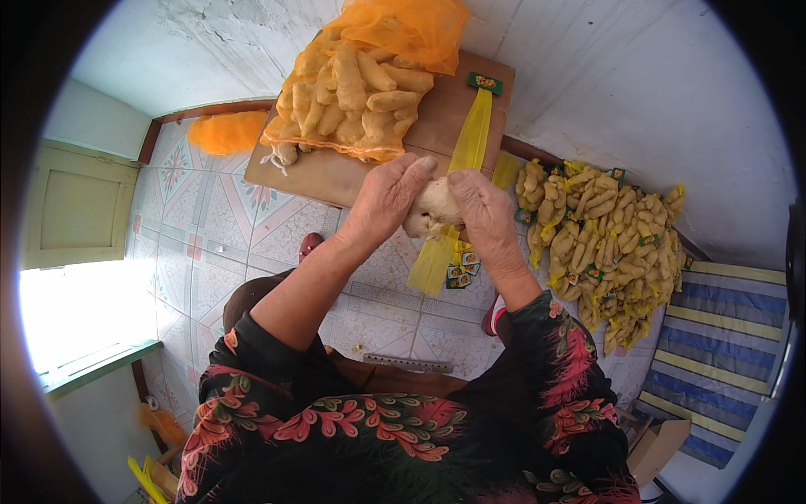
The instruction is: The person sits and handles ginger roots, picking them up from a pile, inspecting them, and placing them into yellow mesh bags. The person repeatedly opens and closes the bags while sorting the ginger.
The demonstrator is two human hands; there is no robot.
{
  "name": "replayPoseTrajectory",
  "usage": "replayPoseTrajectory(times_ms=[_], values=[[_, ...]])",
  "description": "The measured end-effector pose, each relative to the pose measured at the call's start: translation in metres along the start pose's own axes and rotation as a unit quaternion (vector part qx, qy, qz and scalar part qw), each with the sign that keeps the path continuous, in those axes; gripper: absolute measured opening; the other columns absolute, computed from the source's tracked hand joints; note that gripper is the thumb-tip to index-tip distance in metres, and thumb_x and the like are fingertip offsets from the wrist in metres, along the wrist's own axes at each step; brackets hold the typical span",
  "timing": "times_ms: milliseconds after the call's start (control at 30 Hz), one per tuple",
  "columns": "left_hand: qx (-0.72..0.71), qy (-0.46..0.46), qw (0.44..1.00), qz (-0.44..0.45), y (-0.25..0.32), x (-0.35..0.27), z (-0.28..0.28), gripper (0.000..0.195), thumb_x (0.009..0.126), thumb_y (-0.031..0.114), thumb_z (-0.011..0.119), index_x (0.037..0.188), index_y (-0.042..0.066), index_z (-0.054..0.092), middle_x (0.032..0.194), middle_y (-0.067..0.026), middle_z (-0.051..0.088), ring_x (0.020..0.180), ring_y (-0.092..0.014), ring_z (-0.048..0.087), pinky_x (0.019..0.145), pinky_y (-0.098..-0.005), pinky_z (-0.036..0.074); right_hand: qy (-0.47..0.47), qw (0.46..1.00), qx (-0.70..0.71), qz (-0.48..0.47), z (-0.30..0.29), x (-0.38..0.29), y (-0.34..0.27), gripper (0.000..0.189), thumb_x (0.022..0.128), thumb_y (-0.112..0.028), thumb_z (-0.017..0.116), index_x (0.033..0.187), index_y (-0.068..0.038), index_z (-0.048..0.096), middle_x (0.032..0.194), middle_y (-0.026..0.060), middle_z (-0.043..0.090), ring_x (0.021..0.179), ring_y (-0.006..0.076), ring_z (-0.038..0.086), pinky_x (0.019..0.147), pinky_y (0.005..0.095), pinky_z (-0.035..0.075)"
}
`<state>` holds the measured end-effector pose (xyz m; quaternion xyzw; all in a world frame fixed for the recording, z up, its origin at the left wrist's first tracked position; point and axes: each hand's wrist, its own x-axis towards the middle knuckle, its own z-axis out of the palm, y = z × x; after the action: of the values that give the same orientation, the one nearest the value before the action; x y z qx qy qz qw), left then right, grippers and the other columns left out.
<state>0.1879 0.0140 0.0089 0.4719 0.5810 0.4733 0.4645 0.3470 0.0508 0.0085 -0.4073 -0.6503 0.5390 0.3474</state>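
Between my left hand [397,192] and my right hand [485,208] is a pale, knobbly root [434,205] that looks like ginger; both hands grip it, thumbs on top. Just beyond, a yellow mesh bag [472,135] lies flat over the edge of a brown cardboard box [434,135], its lower end hanging towards the floor. A green label [485,82] with a picture tops the bag. On the box's left part rests a large orange mesh sack [403,31] full of similar roots [349,82], its mouth towards me.
Many filled yellow mesh bags [604,233] are heaped on the tiled floor [214,220] at right, against the wall. Small labels [463,272] lie below the hanging mesh. Another orange mesh sack [227,132] is left of the box. Blue-and-yellow striped sheeting [718,353] covers the lower right.
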Motion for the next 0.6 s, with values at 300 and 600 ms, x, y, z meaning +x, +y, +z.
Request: replayPoseTrajectory(times_ms=[300,600], values=[[-0.025,-0.067,0.996,-0.047,0.01,-0.005,0.005,0.033,0.096,0.033,0.049,0.106,0.001,0.05,0.083,-0.0038,0.056,0.066,-0.008,0.054,0.056,-0.022,0.046,-0.003,0.982,0.171,0.079,-0.002,0.009,0.013,0.039,0.093,-0.038,0.057,0.1,0.0,0.059,0.076,0.0001,0.056,0.064,0.0063,0.05,0.057,0.0213,0.043],[0.038,0.027,0.999,-0.028,-0.001,0.0,-0.001,0.032,0.097,0.033,0.045,0.092,0.002,0.054,0.079,-0.0016,0.054,0.066,-0.009,0.048,0.061,-0.0239,0.042,-0.094,0.987,0.113,0.071,-0.002,0.007,0.002,0.033,0.092,-0.029,0.059,0.11,-0.002,0.058,0.083,0.0012,0.058,0.064,0.0042,0.053,0.056,0.0192,0.044]])
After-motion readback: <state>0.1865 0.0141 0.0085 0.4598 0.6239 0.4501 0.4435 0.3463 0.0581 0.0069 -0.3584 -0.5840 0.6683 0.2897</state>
